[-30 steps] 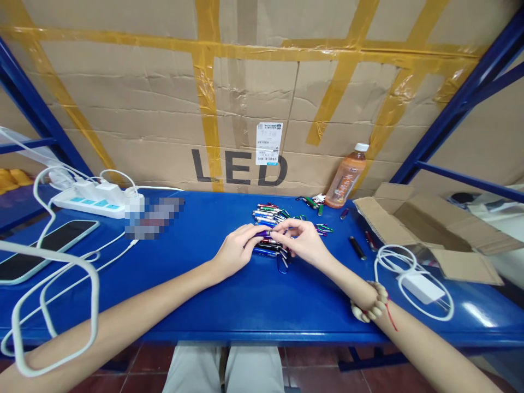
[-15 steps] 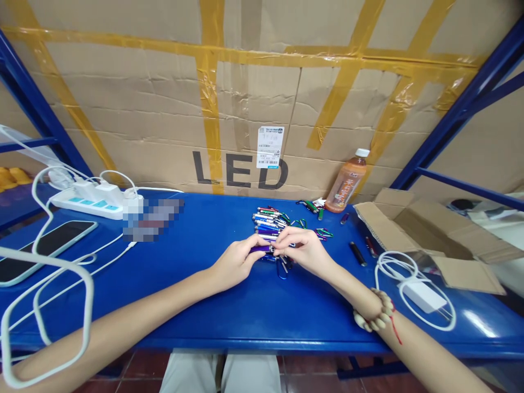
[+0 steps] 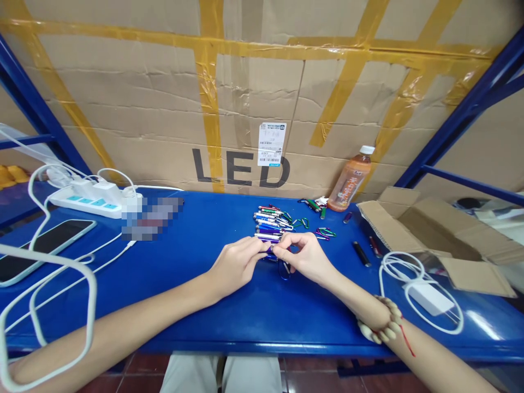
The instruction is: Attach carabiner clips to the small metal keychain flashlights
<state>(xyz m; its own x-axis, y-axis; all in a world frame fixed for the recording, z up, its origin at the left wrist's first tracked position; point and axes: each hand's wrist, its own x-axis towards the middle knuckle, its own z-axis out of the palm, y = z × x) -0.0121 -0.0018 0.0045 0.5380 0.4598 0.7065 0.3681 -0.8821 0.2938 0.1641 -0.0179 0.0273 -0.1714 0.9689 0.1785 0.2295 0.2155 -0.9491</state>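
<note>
Thumb and fingers of my left hand (image 3: pixel 234 268) are closed on a slim purple metal tube (image 3: pixel 269 250), which looks like a keychain flashlight. Most of it is covered by the fingers. From the other side, my right hand (image 3: pixel 308 257) pinches the tube's right end, fingertips almost meeting those of my left. Just behind both hands lies a row of similar tubes (image 3: pixel 268 220) in silver, blue, red and green, with coloured carabiner clips at their right ends. A dark blue carabiner (image 3: pixel 284 273) shows below my right fingers.
A drink bottle (image 3: pixel 352 180), loose tubes and clips (image 3: pixel 313 205), and an open cardboard box (image 3: pixel 462 273) are at the right. A white charger (image 3: pixel 429 297) lies nearer. On the left are a power strip (image 3: pixel 88 203), a phone (image 3: pixel 45 248) and looping white cables.
The left fingers have shifted right along the purple tube, covering more of it, and the hands are closer together. The view has tilted slightly.
</note>
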